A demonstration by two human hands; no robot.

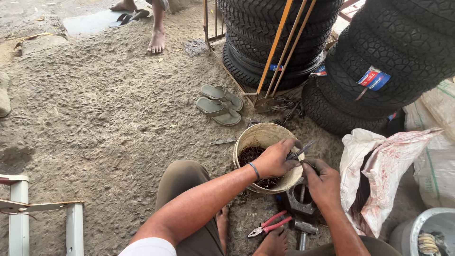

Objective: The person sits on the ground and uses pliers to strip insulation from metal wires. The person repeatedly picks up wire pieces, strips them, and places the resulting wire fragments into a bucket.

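Your left hand [275, 159] is closed around a small bundle of thin dark metal rods [299, 150], their tips pointing up and to the right over the rim of the cream plastic bucket [246, 135]. Your right hand [322, 182] meets the left at the bucket's right edge, fingers pinched on the lower end of the same pieces; what exactly sits between those fingertips is too small to tell. Holding over the bucket looks sensible: it already contains a dark tangle of similar scrap, so anything dropped likely lands inside.

Just below your right hand sits a heavy grey metal block with a round hole [299, 198], probably placed as a rest for striking. Beside it lies a hammer [303, 230], and red-handled pliers [270, 225] lie near your bare foot, both within easy reach.

Stained white sack [379, 166] to your right; stacked motorcycle tyres [374, 57] beyond; a pair of grey flip-flops [219, 104] on the sandy ground.
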